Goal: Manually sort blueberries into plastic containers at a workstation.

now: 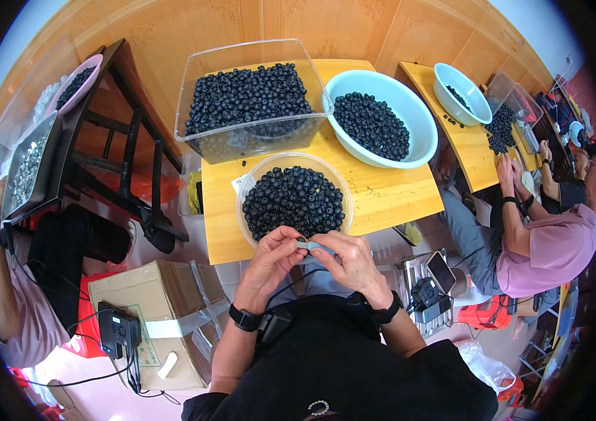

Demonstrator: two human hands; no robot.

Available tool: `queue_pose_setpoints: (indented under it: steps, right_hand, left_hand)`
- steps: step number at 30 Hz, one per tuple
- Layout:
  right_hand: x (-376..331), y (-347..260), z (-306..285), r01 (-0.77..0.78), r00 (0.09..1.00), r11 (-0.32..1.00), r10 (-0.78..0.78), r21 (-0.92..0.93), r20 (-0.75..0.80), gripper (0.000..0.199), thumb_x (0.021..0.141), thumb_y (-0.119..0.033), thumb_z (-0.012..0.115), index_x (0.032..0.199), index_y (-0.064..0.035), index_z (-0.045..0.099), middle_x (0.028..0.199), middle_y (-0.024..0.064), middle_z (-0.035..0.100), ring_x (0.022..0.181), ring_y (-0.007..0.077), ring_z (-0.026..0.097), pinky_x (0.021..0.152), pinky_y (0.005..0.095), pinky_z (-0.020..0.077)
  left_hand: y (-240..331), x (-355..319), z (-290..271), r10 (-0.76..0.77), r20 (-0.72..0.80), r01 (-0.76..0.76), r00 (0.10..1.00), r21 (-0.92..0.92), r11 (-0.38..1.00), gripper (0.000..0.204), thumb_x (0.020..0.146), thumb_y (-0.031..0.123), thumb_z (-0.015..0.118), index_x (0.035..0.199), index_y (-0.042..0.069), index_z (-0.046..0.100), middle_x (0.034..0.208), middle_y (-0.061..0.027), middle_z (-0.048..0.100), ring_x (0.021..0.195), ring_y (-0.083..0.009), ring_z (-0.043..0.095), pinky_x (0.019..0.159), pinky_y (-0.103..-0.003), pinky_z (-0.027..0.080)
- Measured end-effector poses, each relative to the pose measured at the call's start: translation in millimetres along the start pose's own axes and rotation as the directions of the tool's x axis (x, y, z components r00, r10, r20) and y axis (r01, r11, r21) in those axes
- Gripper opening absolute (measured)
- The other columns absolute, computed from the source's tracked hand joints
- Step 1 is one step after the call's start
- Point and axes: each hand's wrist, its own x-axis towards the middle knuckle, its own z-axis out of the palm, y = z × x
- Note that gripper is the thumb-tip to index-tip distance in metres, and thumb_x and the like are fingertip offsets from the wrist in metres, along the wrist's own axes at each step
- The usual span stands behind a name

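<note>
My left hand [275, 258] is closed in a pinch, with a small dark piece, apparently one of the black ring-shaped parts, partly showing at its fingertips. Against it, the thumb and fingers of my right hand [354, 263] grip a small light-blue tool [321, 248] with a flat, narrow shape; its exact kind cannot be made out. Both hands meet over the near rim of a round clear tub [346, 191]. Inside that tub lies a heap of small round black parts [294, 200] with holes in them.
Behind the tub on the yellow table [396, 203] stand a large clear bin [256, 144] and a light-blue basin [420, 130], both holding black parts. A taped cardboard box [164, 316] sits at lower left. Co-workers sit left and right [550, 242], the right one at another yellow table.
</note>
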Motion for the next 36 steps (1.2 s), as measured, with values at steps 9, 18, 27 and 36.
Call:
queue_pose_setpoints:
  steps: [9, 18, 27, 36]
  right_hand:
    - [4.2, 20.3, 4.1, 0.085, 0.992, 0.987, -0.097, -0.133, -0.084, 0.016, 0.080, -0.015, 0.064, 0.089, -0.0022, 0.064, 0.075, 0.0122, 0.063, 0.063, 0.0310, 0.061, 0.053, 0.0361, 0.0473]
    - [8.4, 19.3, -19.3, -0.019, 0.990, 0.995, 0.004, -0.102, -0.143, 0.017, 0.082, -0.017, 0.062, 0.089, -0.0027, 0.065, 0.073, 0.0123, 0.063, 0.058, 0.0264, 0.059, 0.052, 0.0329, 0.0452]
    - [2.2, 0.1, -8.8, 0.103, 0.995, 0.994, -0.103, -0.025, 0.010, 0.017, 0.077, -0.009, 0.065, 0.092, -0.0013, 0.064, 0.071, 0.0108, 0.060, 0.056, 0.0260, 0.057, 0.049, 0.0321, 0.0436]
    - [2.1, -1.6, -8.6, 0.089, 0.996, 0.994, -0.088, -0.063, 0.025, 0.017, 0.076, -0.010, 0.066, 0.092, -0.0023, 0.064, 0.070, 0.0101, 0.059, 0.056, 0.0261, 0.058, 0.048, 0.0326, 0.0436]
  left_hand:
    - [5.1, -3.7, 3.5, -0.036, 0.032, 0.033, 0.999, 0.075, 0.997, 0.019, 0.079, 0.011, 0.067, 0.092, 0.002, 0.057, 0.083, -0.0101, 0.059, 0.068, -0.0113, 0.056, 0.060, -0.019, 0.046]
    - [7.2, -5.2, 3.3, -0.045, 0.002, 0.045, 0.999, -0.049, 0.998, 0.014, 0.082, 0.002, 0.061, 0.096, 0.003, 0.058, 0.091, -0.0102, 0.064, 0.078, -0.0142, 0.064, 0.070, -0.022, 0.055]
    - [3.1, -1.6, 5.8, -0.045, -0.069, 0.041, 0.997, -0.062, 0.997, 0.014, 0.083, 0.001, 0.061, 0.097, 0.002, 0.058, 0.090, -0.0070, 0.063, 0.079, -0.0137, 0.064, 0.071, -0.022, 0.055]
    - [2.9, -2.7, 6.6, -0.036, -0.054, 0.034, 0.998, -0.032, 0.999, 0.013, 0.083, 0.000, 0.060, 0.096, 0.002, 0.058, 0.090, -0.0073, 0.063, 0.080, -0.0126, 0.064, 0.071, -0.022, 0.055]
